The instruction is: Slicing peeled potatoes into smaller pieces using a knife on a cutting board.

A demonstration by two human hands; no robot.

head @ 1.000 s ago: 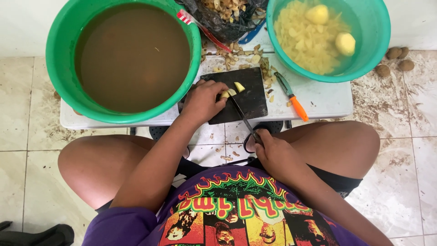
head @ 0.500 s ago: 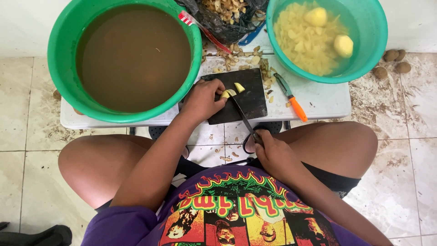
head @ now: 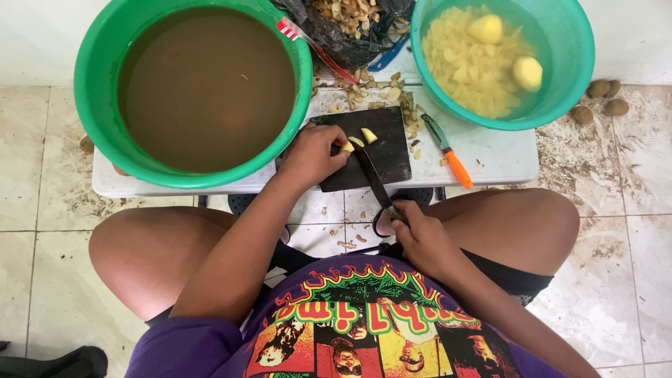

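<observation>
A pale yellow potato piece (head: 348,147) is pinned on the black cutting board (head: 392,164) by the curled left hand (head: 313,154). A dark-bladed knife (head: 373,178) is gripped by the closed right hand (head: 420,238), just right of the piece.

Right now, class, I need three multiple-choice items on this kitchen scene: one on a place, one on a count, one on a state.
1. Where does the orange-handled peeler lie?
A. on the white table right of the black cutting board
B. in the brown water
C. on the floor

2. How many whole peeled potatoes float in the right basin?
A. none
B. two
C. five

3. What is the right hand doing?
A. resting open on a knee
B. gripping the knife handle
C. holding a peel

Answers: 1 A, it lies on the table beside the board. 2 B, two round potatoes sit above the cut pieces. 3 B, its fingers wrap the handle while the left hand steadies a potato piece.
</observation>
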